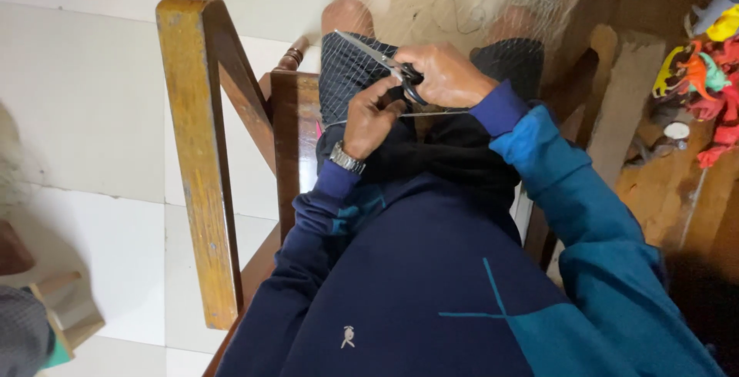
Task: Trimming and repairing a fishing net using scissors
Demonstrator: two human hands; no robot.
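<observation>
my right hand (pixel 446 77) has its fingers closed through the dark handles of the scissors (pixel 385 65), over my lap. the blades run long from my fingers up and to the left, tips pointing away from me, and look barely parted. just below, my left hand (pixel 369 119) pinches a thin taut line (pixel 439 113) that stretches sideways under the right hand, crossing the scissors' axis. fine netting (pixel 462 0) drapes past my knees.

single head view, looks steeply down, close over own lap (pixel 431 154) and wooden chair (pixel 200 154).
</observation>
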